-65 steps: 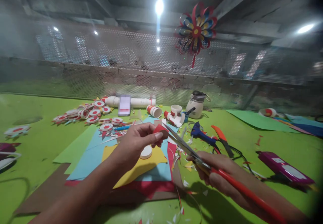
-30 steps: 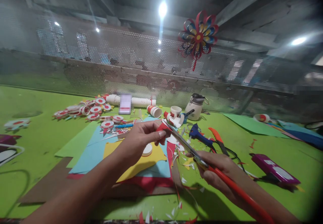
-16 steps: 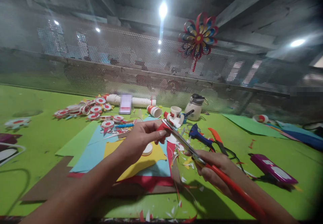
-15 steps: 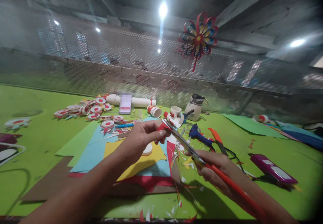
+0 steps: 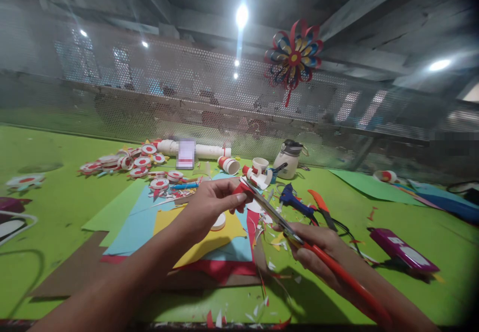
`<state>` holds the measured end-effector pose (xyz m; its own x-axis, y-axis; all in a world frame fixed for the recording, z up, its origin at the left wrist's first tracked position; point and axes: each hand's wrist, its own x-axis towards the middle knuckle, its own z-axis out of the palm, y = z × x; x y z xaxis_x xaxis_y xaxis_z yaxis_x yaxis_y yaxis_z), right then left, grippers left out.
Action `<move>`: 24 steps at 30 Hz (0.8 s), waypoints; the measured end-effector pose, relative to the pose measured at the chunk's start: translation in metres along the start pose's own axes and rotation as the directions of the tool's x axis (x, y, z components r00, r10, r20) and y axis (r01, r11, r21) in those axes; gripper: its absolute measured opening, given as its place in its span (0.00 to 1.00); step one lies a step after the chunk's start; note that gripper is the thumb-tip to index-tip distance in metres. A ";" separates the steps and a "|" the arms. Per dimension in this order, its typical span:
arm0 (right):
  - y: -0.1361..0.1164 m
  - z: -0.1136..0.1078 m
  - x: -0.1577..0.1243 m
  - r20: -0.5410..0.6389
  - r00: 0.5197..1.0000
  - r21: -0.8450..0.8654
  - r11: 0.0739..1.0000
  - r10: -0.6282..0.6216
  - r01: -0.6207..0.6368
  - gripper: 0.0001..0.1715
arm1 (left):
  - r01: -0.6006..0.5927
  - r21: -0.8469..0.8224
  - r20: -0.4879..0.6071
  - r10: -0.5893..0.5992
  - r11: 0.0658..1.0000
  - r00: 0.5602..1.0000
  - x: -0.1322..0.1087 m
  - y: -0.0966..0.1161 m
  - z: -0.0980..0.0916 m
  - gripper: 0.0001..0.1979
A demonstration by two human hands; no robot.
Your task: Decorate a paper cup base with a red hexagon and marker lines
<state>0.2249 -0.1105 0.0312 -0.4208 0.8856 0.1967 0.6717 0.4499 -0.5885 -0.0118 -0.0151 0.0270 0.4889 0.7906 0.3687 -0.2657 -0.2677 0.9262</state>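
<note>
Scissors (image 5: 270, 211) barely moved; R hand (image 5: 318, 254) grips them, L hand (image 5: 209, 207) pinches red paper (image 5: 239, 188).

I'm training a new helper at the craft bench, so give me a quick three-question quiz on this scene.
1. True or false: the right hand holds red-handled scissors.
2. What does the left hand pinch? A) red paper piece B) blue pen C) white cup
3. What colour is the glue gun lying on the table beyond the scissors?
Key: 1 true; 2 A; 3 blue.
</note>
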 end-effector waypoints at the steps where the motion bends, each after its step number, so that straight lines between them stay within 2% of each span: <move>1: 0.000 0.000 0.000 0.000 1.000 -0.002 1.000 -0.005 0.005 0.29 | -0.006 0.000 0.004 0.006 1.000 1.000 0.000 0.000 0.000 0.08; 13: 0.003 0.001 0.000 -0.036 0.999 -0.040 0.999 -0.027 0.025 0.28 | 0.006 -0.012 0.002 -0.006 1.000 1.000 0.000 0.001 0.000 0.08; 24: 0.001 0.000 0.001 -0.061 0.998 -0.052 0.998 -0.020 0.017 0.32 | 0.053 -0.039 0.033 -0.052 0.998 0.998 0.000 0.001 -0.002 0.07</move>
<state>0.2250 -0.1095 0.0310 -0.3965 0.8816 0.2560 0.6953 0.4704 -0.5434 -0.0136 -0.0143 0.0274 0.5293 0.7848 0.3223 -0.2713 -0.2034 0.9408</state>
